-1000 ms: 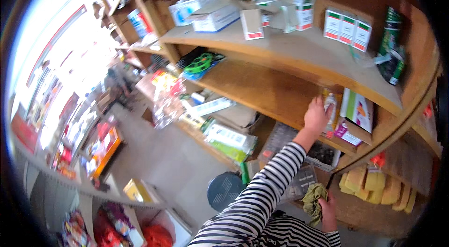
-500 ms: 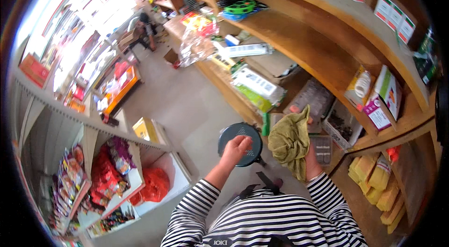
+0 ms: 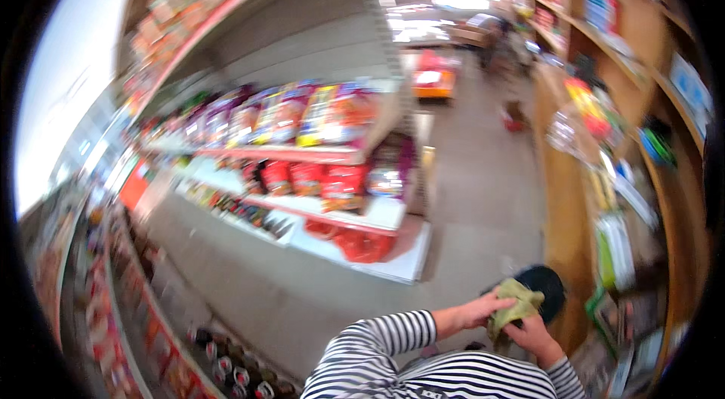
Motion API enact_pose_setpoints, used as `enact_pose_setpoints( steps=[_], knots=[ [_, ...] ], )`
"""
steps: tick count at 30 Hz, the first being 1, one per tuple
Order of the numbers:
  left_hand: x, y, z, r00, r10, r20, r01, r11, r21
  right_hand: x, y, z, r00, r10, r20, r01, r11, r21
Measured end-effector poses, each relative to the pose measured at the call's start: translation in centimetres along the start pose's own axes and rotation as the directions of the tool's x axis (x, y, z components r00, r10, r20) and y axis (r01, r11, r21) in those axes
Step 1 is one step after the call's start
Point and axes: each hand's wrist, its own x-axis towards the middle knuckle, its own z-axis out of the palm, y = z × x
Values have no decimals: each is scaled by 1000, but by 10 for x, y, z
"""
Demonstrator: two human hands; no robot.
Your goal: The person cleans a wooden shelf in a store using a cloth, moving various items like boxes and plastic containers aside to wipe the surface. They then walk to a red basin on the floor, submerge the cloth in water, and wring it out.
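- Olive-green cloth (image 3: 517, 304) is held bunched between two hands at the near right, with a dark round stool (image 3: 555, 293) seen just beyond it.
- Its left side is gripped by the left hand (image 3: 481, 310), fingers drawn in narrowly; its near right side is gripped by the right hand (image 3: 531, 335).
- Lightness and softness are to be expected: it should fold and droop freely, with little risk of slipping or breaking.
- It is probably best taken by a gathered fold or by opposite edges, since by one corner the rest would be left dangling.
- On the grey shelving unit (image 3: 294, 29) at the left, purple-and-yellow packets (image 3: 332, 115) are lined up, with red packets (image 3: 343, 186) placed below; what is sealed inside cannot be told.
- A red plastic bag (image 3: 362, 244) is set on the lowest shelf, its contents hidden.
- A clear plastic bag (image 3: 568, 134) is laid on the wooden ledge (image 3: 563, 248) at the far right; nothing inside can be made out through the blur.
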Motion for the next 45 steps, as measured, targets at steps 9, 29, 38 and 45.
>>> enact_pose_setpoints(
  steps=[9,29,38,45],
  knots=[
    [-63,-13,-37,849,526,-41,-472,722,-507,72,-86,31,800,-396,451,580,703,-412],
    [-350,9,0,85,253,-964,-631,762,145,174,-202,190,307,-729,611,758,576,306],
    [-600,106,-75,260,683,-682,450,539,712,264,-501,367,-583,-713,389,805,-571,160],
    [-705,133,-154,192,894,-405,250,354,901,287,-563,549,-387,-915,-114,812,-397,427]
  ],
)
